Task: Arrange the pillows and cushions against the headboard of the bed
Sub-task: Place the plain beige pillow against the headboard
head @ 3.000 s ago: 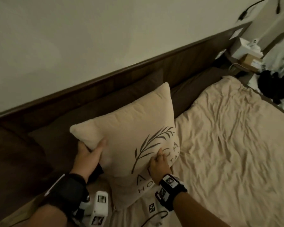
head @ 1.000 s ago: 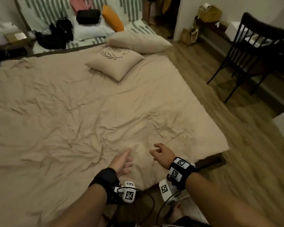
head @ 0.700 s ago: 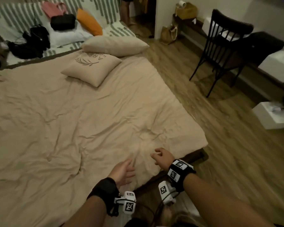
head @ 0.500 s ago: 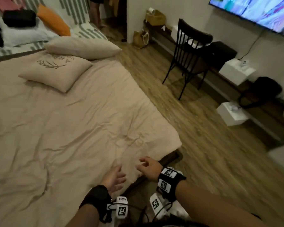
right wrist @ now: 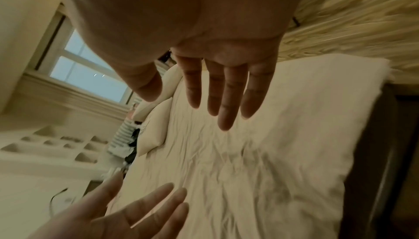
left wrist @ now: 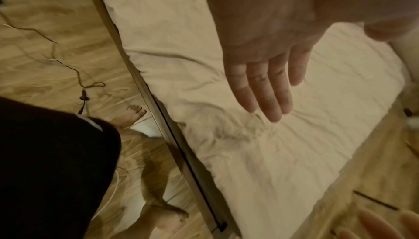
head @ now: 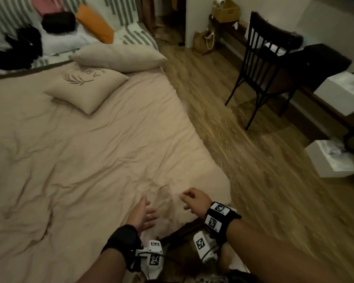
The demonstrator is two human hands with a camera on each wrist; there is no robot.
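Both hands hover empty over the near corner of the bed (head: 86, 160), fingers extended and holding nothing: left hand (head: 141, 213), right hand (head: 194, 201). Both wrist views confirm flat, spread fingers above the rumpled beige cover.

The printed cushion (head: 86, 86) lies flat at the far end of the bed, well apart from the hands. The plain pillow (head: 119, 56) lies just behind it, overlapping its far edge.

Only the head view shows the black chair (head: 264, 64) on the wood floor. Only the left wrist view shows bare feet (left wrist: 133, 115) beside the bed frame. Only the right wrist view shows a window (right wrist: 88, 70).
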